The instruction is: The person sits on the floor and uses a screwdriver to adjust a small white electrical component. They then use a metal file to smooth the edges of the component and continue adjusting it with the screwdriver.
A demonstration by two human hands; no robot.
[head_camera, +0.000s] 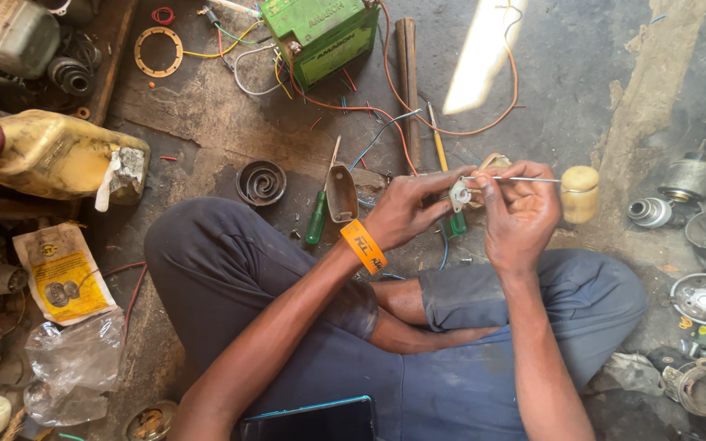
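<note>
Left hand (406,214) grip clamped on small metal part (459,194); right hand (520,214) grip clamped on screwdriver (561,186), tip at part. Work midway, part not reassembled.

Small metal part (460,194): pale grey, roundish, with a toothed or flanged edge; fine detail too small to read. Held off the floor, above the crossed legs, pinched at the fingers (443,181) of the left hand (406,214), which grips it from 9 o'clock.

Screwdriver (533,180): thin bright steel shaft, lying level, tip at the part; stubby cream-yellow handle (579,193) sticking out at 3 o'clock. Right hand (520,214) closes round the shaft from 5 o'clock of the part. Both hands nearly touching at the part.
</note>
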